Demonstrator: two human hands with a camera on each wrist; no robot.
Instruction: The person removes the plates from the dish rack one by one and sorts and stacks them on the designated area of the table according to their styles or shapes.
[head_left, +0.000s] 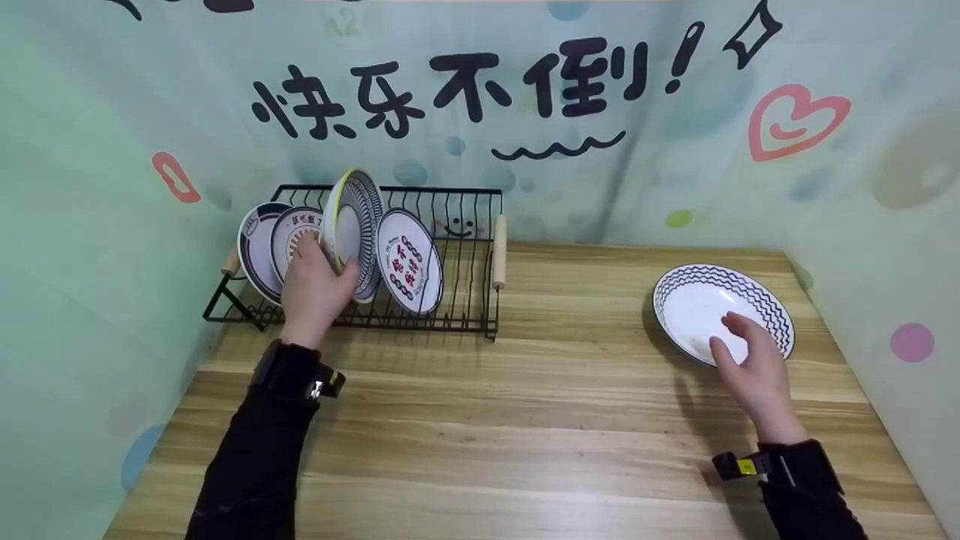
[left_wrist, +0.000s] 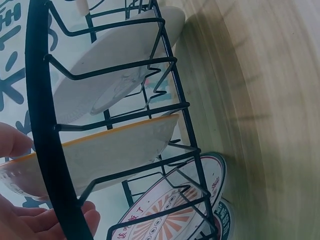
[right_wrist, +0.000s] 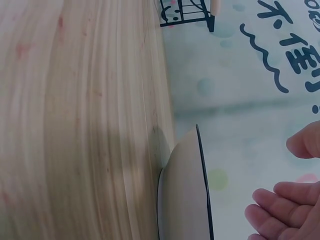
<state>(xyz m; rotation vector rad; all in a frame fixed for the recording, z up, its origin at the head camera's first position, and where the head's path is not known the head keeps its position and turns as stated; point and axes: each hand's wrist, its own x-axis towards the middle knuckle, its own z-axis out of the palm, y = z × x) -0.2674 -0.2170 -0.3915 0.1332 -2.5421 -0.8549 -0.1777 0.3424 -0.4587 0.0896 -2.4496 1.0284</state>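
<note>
My left hand (head_left: 313, 292) pinches a yellow-rimmed bowl (head_left: 348, 232) with dark stripes inside, standing on edge in a black wire dish rack (head_left: 465, 326). In the left wrist view, the thumb is on one side of this bowl (left_wrist: 115, 152) and the fingers on the other, behind a rack bar. Over at the right, my right hand (head_left: 759, 375) hovers over a white shallow dish (head_left: 686, 315) with a wavy black border. Its thumb and fingers are spread apart and hold nothing. The right wrist view shows the dish (right_wrist: 187, 195) side-on, apart from the fingers.
Left of the bowl, two round plates lean in the rack, one (head_left: 259, 247) behind the other. A plate with red characters (head_left: 409, 262) leans to its right. The rack has wooden handles (head_left: 500, 251). Behind the wooden table (head_left: 555, 420) hangs a printed curtain (head_left: 637, 187).
</note>
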